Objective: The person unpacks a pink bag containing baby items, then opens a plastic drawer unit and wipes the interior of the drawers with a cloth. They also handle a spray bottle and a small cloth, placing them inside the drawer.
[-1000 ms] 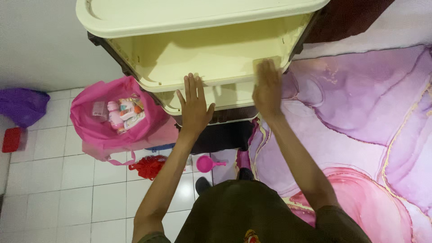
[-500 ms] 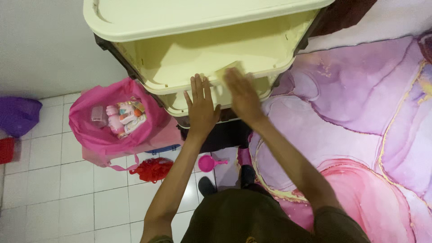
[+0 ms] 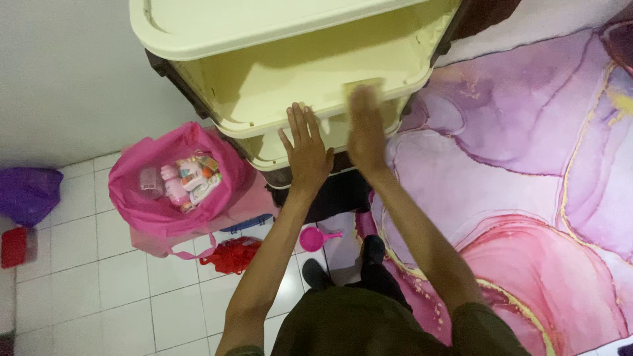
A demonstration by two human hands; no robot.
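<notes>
A cream plastic drawer unit stands in front of me, its top drawer [image 3: 297,72] pulled out and empty inside. My left hand [image 3: 306,155] lies flat on the drawer's front rim, fingers spread, holding nothing. My right hand [image 3: 366,128], blurred by motion, presses a pale yellow cloth [image 3: 362,86] against the same rim, a little to the right of the left hand. Below the rim the front of a second cream drawer [image 3: 277,153] shows. The unit's cream top [image 3: 250,20] overhangs the open drawer.
A pink bag [image 3: 142,204] with small bottles and packets sits on the white tiled floor at the left. Near my feet lie a pink scoop [image 3: 311,238] and a red bundle [image 3: 231,254]. A purple bag [image 3: 26,191] and red box [image 3: 13,247] are far left. A purple-pink patterned sheet [image 3: 527,165] fills the right.
My right hand slid the cloth left along the drawer rim, then back a little to the right. The left hand stayed flat on the rim. The view shifted slightly.
</notes>
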